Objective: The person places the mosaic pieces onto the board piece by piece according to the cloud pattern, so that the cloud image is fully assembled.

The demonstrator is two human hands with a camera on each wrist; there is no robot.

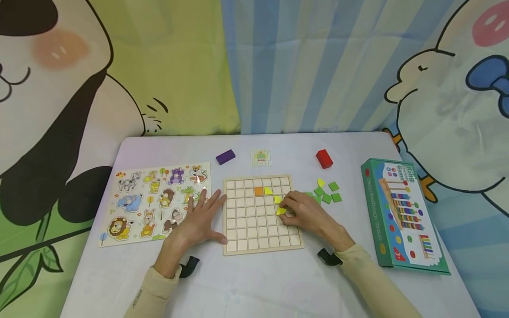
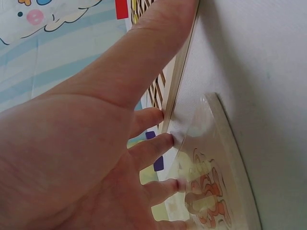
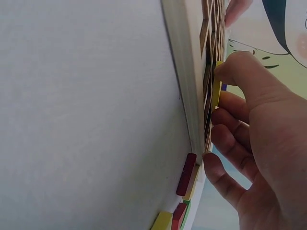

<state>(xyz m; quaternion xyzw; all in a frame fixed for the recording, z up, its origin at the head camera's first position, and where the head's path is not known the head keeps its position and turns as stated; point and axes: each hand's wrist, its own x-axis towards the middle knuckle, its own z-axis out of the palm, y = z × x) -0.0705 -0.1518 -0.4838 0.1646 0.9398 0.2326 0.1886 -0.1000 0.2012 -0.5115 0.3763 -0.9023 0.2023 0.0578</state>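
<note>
A wooden grid board (image 1: 262,252) lies in the middle of the table. In its upper right part sit an orange square tile (image 1: 259,191), a yellow tile with a curved edge (image 1: 268,191) and another yellow tile (image 1: 278,199). My right hand (image 1: 306,213) pinches a further yellow tile (image 3: 217,96) between thumb and fingers, close over the grid cells. On the left, my left hand (image 1: 199,225) has its fingers spread; the thumb (image 2: 148,45) lies along the board's edge, and the other fingers reach over the corner of the animal puzzle (image 1: 155,207).
Loose green tiles (image 1: 333,186) and a yellow one (image 1: 320,182) lie right of the board. Behind it are a purple block (image 1: 226,157), a small pattern card (image 1: 260,157) and a red block (image 1: 324,158). A green game box (image 1: 413,212) lies at the right edge.
</note>
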